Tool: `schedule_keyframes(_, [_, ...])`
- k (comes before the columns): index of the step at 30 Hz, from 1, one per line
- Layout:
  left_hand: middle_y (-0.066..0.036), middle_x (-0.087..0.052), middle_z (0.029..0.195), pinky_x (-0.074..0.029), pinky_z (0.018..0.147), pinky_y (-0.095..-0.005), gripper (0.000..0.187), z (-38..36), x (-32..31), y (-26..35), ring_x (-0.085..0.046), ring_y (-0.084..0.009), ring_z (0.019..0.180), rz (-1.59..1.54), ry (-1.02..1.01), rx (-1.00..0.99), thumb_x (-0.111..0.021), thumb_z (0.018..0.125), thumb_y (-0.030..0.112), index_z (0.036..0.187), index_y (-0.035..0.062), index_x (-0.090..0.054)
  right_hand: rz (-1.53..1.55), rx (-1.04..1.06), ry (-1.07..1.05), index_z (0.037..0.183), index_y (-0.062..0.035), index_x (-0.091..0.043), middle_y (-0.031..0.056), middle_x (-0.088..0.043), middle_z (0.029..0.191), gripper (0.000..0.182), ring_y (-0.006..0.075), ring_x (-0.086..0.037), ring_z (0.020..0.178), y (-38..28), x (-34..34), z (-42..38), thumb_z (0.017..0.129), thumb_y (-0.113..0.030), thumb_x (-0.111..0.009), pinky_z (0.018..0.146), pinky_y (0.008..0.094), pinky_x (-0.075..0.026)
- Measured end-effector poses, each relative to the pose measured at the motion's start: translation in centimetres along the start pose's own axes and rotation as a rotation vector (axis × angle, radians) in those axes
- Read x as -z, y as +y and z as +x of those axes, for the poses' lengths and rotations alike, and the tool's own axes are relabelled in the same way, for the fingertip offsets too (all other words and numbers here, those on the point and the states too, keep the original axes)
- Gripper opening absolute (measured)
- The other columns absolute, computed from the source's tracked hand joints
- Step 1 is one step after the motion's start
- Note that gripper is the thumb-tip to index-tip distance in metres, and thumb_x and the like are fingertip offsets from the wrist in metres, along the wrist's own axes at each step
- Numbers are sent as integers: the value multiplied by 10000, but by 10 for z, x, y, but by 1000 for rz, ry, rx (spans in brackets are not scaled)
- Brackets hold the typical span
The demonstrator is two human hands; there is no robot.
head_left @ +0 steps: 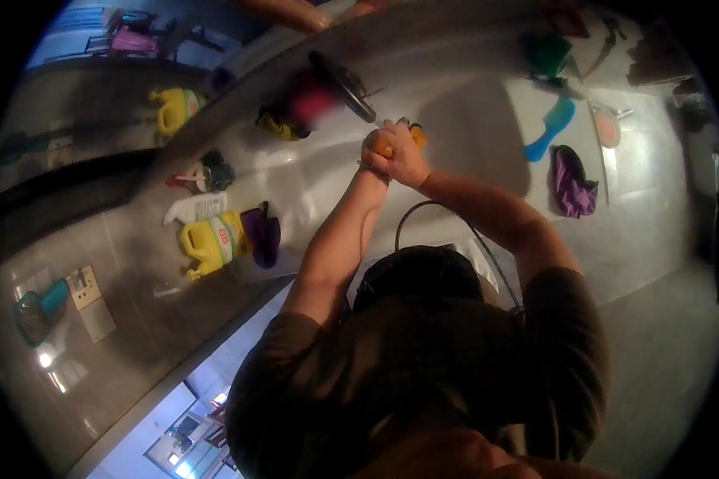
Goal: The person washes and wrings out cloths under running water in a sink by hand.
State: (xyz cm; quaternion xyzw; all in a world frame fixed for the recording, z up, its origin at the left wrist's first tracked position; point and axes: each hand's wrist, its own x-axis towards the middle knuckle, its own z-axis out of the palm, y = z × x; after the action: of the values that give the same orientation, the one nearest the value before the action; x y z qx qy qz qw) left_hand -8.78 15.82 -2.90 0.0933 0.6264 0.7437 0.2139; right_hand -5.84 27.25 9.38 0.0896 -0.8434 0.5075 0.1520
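Observation:
My left hand (371, 153) and my right hand (410, 164) are pressed together over the pale sink (471, 128), below the end of a dark curved tap (345, 83). Between and around the fingers show bits of a soft-looking orange thing (418, 135). Both hands are closed on it, the right lying partly over the left. The fingers hide most of it, so its kind does not show. Both arms reach forward from dark short sleeves.
On the left ledge stand a yellow jug (208, 244), a white bottle (197, 209) and a dark purple cloth (262, 235). To the right lie a blue brush (550, 130) and a purple cloth (574, 185). Something green (546, 54) sits at the far right corner.

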Motion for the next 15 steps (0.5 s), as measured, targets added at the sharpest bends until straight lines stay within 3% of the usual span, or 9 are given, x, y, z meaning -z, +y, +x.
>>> schedule_keyframes(1, [-89, -570, 1137, -456, 926, -424, 329, 1, -13, 22, -548, -261, 1073, -287, 132, 122, -436, 934, 292, 1184, 91, -512, 122, -68, -156, 868, -68, -611, 149, -577, 934, 246, 346, -507, 955, -6, 7, 2, 778, -296, -639, 850, 404, -409])
schedule_keyframes(3, [-80, -564, 1170, -471, 902, -419, 353, -6, -45, 73, -549, -259, 1071, -856, 396, 372, -411, 949, 323, 1205, 96, -500, 70, -44, -163, 835, -61, -612, 148, -568, 914, 220, 355, -510, 918, 35, -1, 15, 761, -262, -665, 814, 408, -431])
schedule_keyframes(5, [-79, -566, 1161, -476, 894, -411, 351, -12, -53, 82, -553, -255, 1061, -716, 417, 496, -413, 948, 327, 1196, 97, -506, 222, -519, 7, 847, -45, -603, 155, -563, 876, 230, 350, -535, 864, 52, -1, 30, 759, -247, -669, 769, 402, -454])
schedule_keyframes(7, [-88, -552, 1168, -469, 906, -402, 372, -11, -53, 81, -537, -261, 1072, -754, 367, 464, -353, 955, 339, 1200, 100, -500, 181, -468, 96, 914, -33, -601, 164, -592, 895, 271, 341, -567, 822, 48, -6, 25, 781, -261, -660, 748, 386, -470])
schedule_keyframes(9, [-70, -558, 1132, -475, 870, -380, 342, -9, -45, 86, -540, -240, 1060, -858, 385, 495, -382, 940, 319, 1160, 95, -517, 591, -527, 1, 986, -43, -600, 170, -605, 954, 320, 335, -573, 854, 26, -6, 16, 792, -290, -663, 753, 381, -465])
schedule_keyframes(10, [-72, -558, 1132, -472, 877, -381, 344, -7, -33, 73, -539, -241, 1061, -871, 332, 459, -385, 939, 326, 1156, 94, -517, 536, -424, -196, 1024, -70, -604, 169, -595, 1061, 323, 327, -557, 950, 26, -7, 10, 807, -305, -652, 797, 394, -454])
schedule_keyframes(11, [-73, -558, 1133, -469, 883, -383, 347, -4, -20, 57, -539, -242, 1062, -860, 254, 408, -388, 938, 332, 1153, 92, -516, 284, 4, -42, 989, -80, -602, 164, -587, 1035, 290, 336, -537, 972, 30, -19, 1, 813, -308, -639, 800, 425, -437])
schedule_keyframes(13, [-75, -558, 1134, -463, 897, -386, 353, -3, -12, 49, -538, -243, 1065, -868, 219, 379, -393, 936, 345, 1146, 90, -516, 153, 162, -194, 959, -125, -604, 96, -563, 1053, 302, 342, -476, 1058, -7, 6, 2, 813, -383, -664, 884, 507, -370])
schedule_keyframes(15, [-78, -558, 1134, -457, 911, -390, 359, -7, -18, 56, -536, -244, 1068, -892, 300, 417, -398, 934, 358, 1139, 87, -515, 63, 154, -154, 963, -97, -593, 115, -564, 992, 280, 340, -497, 979, -15, 13, 6, 818, -331, -648, 846, 472, -394])
